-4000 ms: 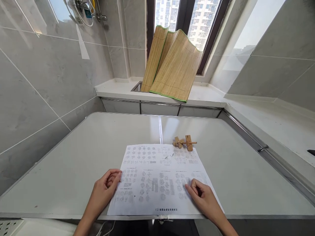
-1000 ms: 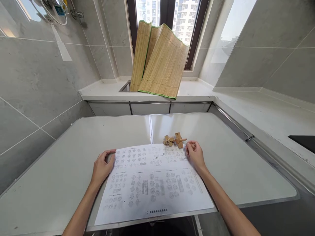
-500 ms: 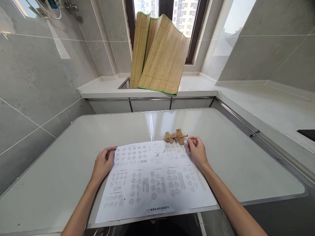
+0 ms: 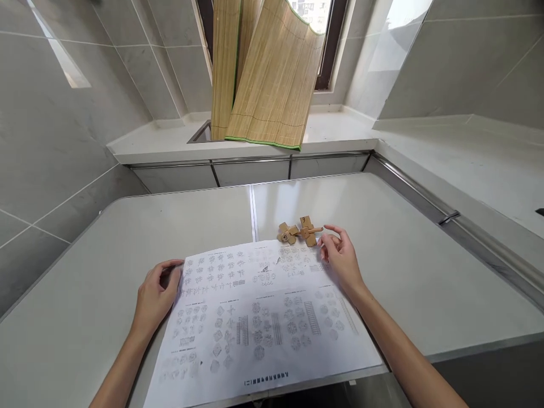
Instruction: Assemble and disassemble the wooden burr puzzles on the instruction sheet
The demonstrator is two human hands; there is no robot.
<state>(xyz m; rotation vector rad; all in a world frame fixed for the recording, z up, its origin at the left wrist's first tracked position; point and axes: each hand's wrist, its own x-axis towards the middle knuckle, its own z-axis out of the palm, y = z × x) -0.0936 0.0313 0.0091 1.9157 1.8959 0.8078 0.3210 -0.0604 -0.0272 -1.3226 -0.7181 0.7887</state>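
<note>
A large printed paper sheet (image 4: 272,289) lies across the front of the table, covered with small line drawings, its title upside down. My left hand (image 4: 155,294) rests at the sheet's left edge, index finger stretched to the far corner and thumb apart from it. At the sheet's far edge sit two joined or touching wooden interlocking puzzles, a left one (image 4: 288,233) and a right one (image 4: 306,231), with dark marks on them. Beside the right puzzle's protruding stick is my right hand (image 4: 339,255), index finger extended near the tip, other fingers loosely bent.
The pale folding table (image 4: 204,218) has a seam down its middle. Behind it runs a white counter (image 4: 340,127) with a metal rail (image 4: 250,160) below. A bamboo mat (image 4: 272,79) leans at the window, over a sink (image 4: 199,133). Tiled walls stand on both sides.
The view has tilted down and come closer. My right index finger has straightened out toward the wooden stick. My left hand stays by the sheet's edge.
</note>
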